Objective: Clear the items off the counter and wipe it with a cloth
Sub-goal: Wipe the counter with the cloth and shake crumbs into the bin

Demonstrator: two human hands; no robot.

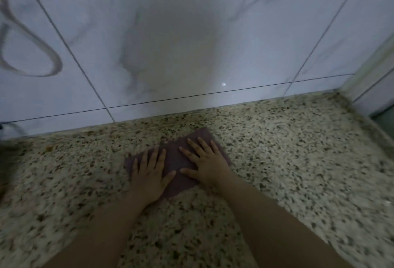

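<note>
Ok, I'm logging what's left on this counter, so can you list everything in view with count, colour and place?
cloth: one, dull purple, flat on the counter near the wall, under both hands
counter: one, speckled beige and black granite, lower half of the view
wall tiles: several, white marble pattern, behind the counter
cable: one, grey, looped against the wall at far left
left hand: one, fingers straight, pressing the cloth's left part
right hand: one, fingers spread, pressing the cloth's right part

The desk (287,161) is speckled polished stone; the cloth (179,161) looks matt and soft; at 12 o'clock, the wall tiles (170,33) are glossy marbled.
</note>
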